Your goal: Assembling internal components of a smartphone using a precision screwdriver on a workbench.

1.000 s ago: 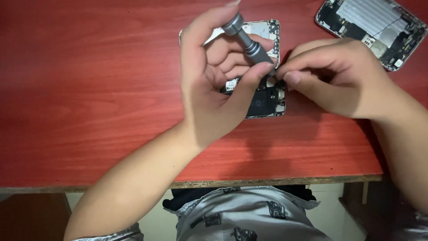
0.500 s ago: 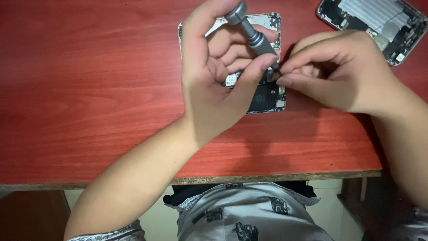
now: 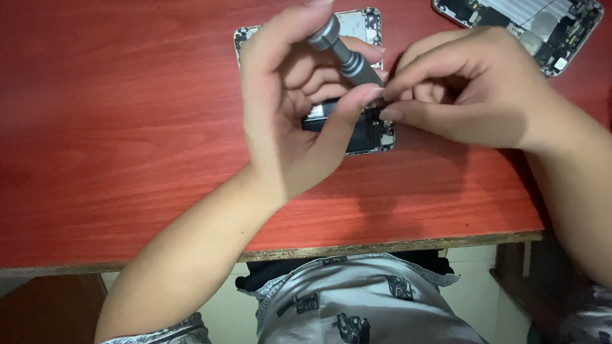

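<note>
The grey precision screwdriver (image 3: pixel 344 52) tilts lower than a moment earlier. Left hand (image 3: pixel 299 108) pinches its shaft; right hand (image 3: pixel 468 89) pinches a hidden part over the opened phone chassis (image 3: pixel 370 137), circuitry exposed inside, on the red table (image 3: pixel 115 127).

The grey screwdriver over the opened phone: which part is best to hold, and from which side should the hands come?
Hold the grey screwdriver at its ribbed lower barrel, probably from the left, as the left hand does. It leans with its round cap up-left and tip down-right in the opened phone. The right hand fills the right side at the tip.

Small white label (image 3: pixel 317 112) on the opened phone's dark battery (image 3: pixel 363 134), partly hidden, no screens showing
</note>
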